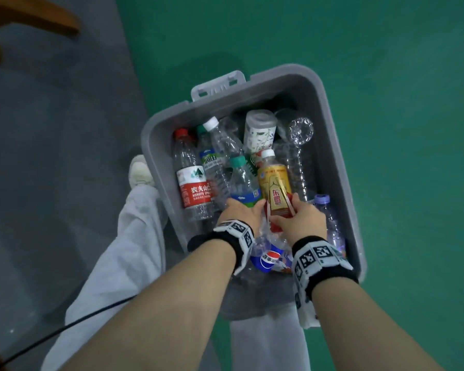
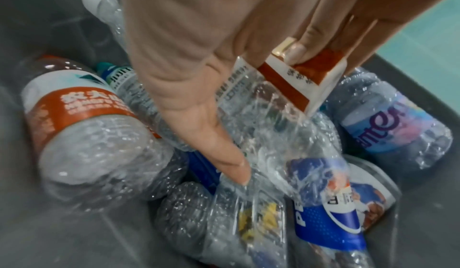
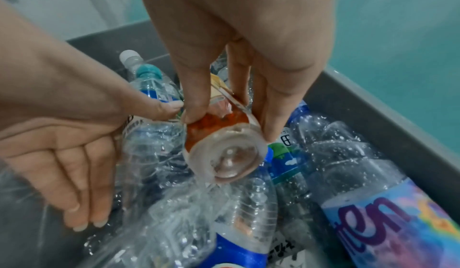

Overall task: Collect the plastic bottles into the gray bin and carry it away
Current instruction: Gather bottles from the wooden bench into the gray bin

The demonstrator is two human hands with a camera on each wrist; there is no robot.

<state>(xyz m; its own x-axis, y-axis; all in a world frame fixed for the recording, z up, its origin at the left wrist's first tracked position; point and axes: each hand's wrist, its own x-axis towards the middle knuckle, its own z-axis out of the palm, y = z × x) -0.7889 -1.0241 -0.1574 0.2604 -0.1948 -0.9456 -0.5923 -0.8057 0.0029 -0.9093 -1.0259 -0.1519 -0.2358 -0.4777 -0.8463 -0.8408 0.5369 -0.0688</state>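
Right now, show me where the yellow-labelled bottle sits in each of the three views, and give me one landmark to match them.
Head: the yellow-labelled bottle lies centre frame in the gray bin, its base end held by the right hand.
Left wrist: only its red-and-white lower label shows, upper centre-right, under fingertips.
Right wrist: its round base faces the camera, centre frame, pinched by the right hand's fingers.
Shared landmark: the purple-labelled bottle.

soft, even overhead light; shadow pooled inside gray bin (image 1: 330, 124). glints scattered over clear bottles (image 2: 261, 134). wrist views smeared by motion blur, edges bent by wide-angle lens.
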